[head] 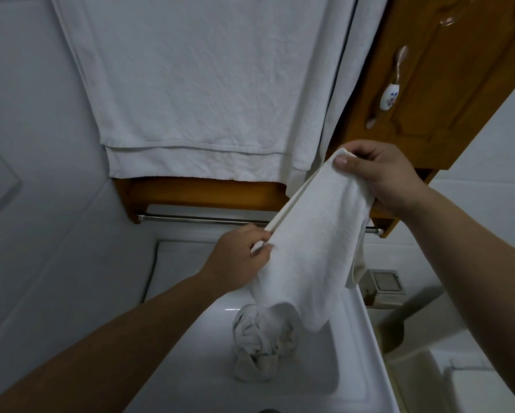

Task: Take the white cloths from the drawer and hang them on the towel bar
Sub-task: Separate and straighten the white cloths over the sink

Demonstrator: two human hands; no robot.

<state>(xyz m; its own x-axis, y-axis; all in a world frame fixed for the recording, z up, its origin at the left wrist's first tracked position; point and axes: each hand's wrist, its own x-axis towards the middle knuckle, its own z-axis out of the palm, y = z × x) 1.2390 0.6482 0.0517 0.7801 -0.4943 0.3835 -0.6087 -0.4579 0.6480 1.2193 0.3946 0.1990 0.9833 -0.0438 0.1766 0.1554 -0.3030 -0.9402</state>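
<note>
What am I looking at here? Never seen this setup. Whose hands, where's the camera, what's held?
No robot: it is one person, filmed by a wide-angle camera on their head that looks down at their bare hands. The left hand and right hand pinch one white terry cloth by its upper edge, in front of a thin chrome towel bar under a brown wooden cabinet. Big white towels hang above. Below, a crumpled white cloth lies in a glossy white basin.

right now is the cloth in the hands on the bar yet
Not yet: both hands, left and right, hold the white cloth before the towel bar.
</note>
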